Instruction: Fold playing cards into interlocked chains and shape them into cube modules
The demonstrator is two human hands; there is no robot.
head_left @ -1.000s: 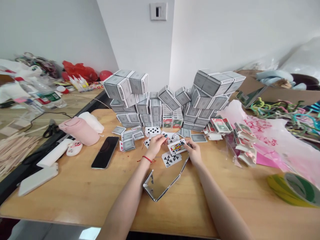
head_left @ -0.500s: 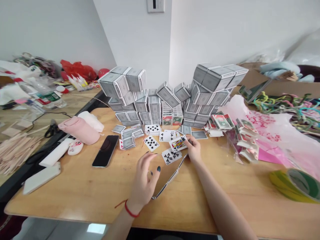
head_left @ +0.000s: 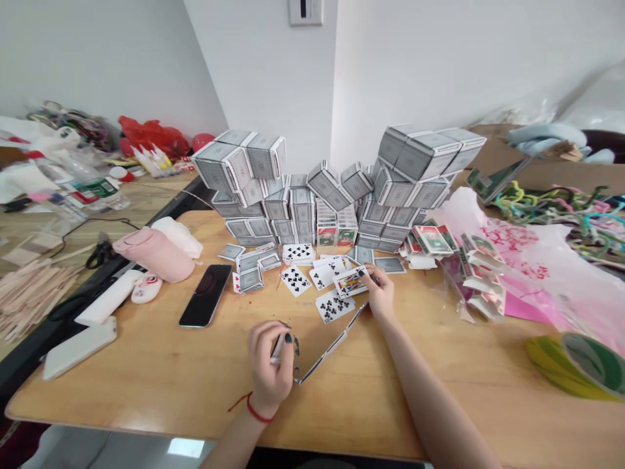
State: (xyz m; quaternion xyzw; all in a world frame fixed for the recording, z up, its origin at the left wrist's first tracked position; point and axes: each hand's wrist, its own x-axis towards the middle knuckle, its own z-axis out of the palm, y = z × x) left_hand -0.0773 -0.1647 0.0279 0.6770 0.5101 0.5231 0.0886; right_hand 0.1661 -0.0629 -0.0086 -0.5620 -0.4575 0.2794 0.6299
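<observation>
Card strip (head_left: 328,352) slants across crowded bench (head_left: 205,384)

Watching remotely through the head camera, I see the person's right hand (head_left: 381,293) gripping a picture card (head_left: 349,282), a dark-nailed thumb laid over the card's right end. The folded card strip, seen nearly edge-on, runs from just below that hand down to the person's left hand (head_left: 271,365) at the near end. There the left fingers and thumb curl around the fold, a piece of white card showing between them; I cannot tell whether they press on it. A red bracelet (head_left: 258,410) circles the left wrist.

On the bench past the strip, a club card (head_left: 334,309) lies face up, partly overlapped in my view by the picture card; whether the two touch I cannot tell. A spade card (head_left: 295,280) lies to its left, near a scatter of grey-backed cards (head_left: 251,270).

Toward the wall (head_left: 273,78) rise a left stack (head_left: 224,166) and a right stack (head_left: 424,156) of blocks made from cards, with tilted blocks (head_left: 336,187) and upright card boxes (head_left: 336,236) between them. To the left I see a dark-screened phone (head_left: 205,296) lying flat, a pink bundle (head_left: 155,254) and, farther out, wooden sticks (head_left: 24,290). To the right are red-and-green boxes (head_left: 432,241), a pink plastic sheet (head_left: 512,241) and a yellow-and-green tape roll (head_left: 549,368) near the edge of my view.
</observation>
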